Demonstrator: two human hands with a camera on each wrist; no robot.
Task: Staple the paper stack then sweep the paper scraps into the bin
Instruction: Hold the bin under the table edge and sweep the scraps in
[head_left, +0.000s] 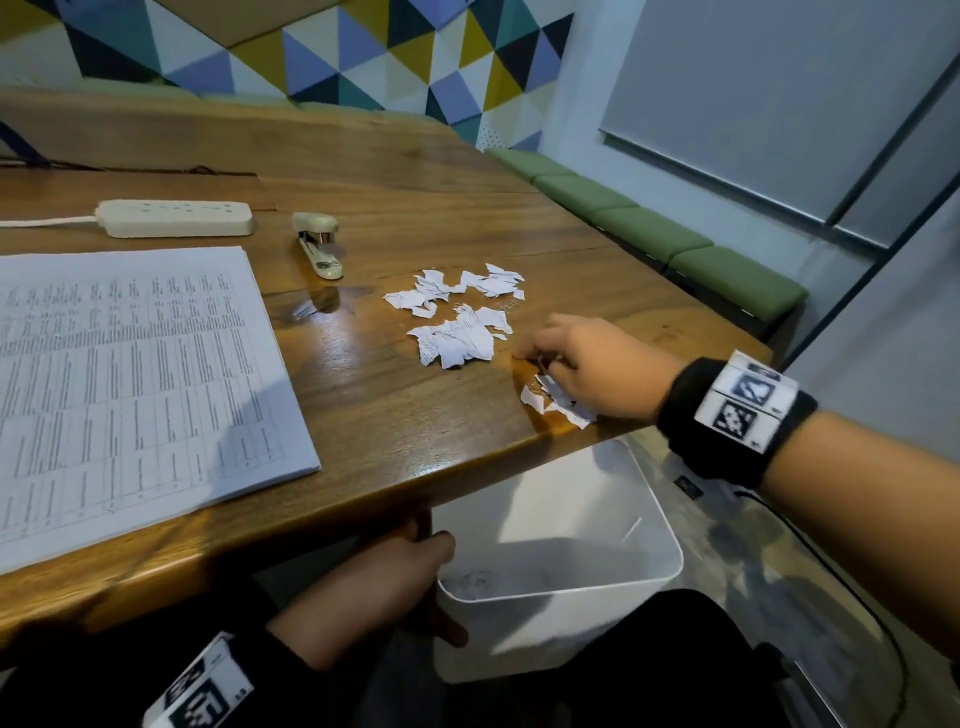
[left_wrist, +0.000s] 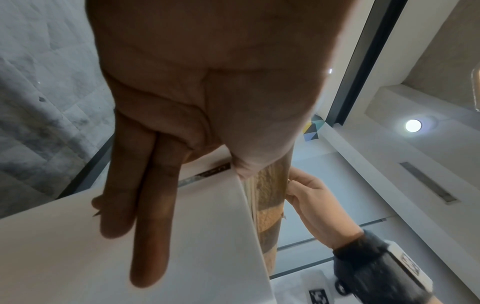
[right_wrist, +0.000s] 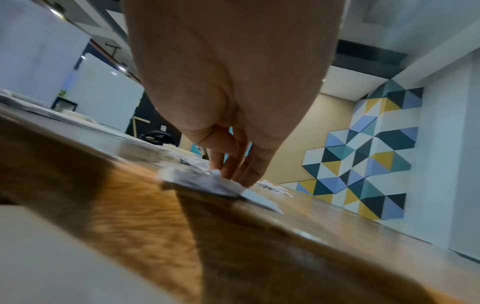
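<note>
Scraps at table edge above bin w/ more behind: light, flimsy, best dragged flat; right hand fingers relaxed pressing them, left hand grips bin rim

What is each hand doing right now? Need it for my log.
Left hand: holds the bin by its rim.
Right hand: open, fingers on paper scraps.

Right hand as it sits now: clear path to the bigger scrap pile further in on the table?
Probably yes. The right hand rests on scraps at the table edge, and the bigger scrap pile lies just beyond its fingertips with only bare wood between. The stapler sits well off to the side.
</note>
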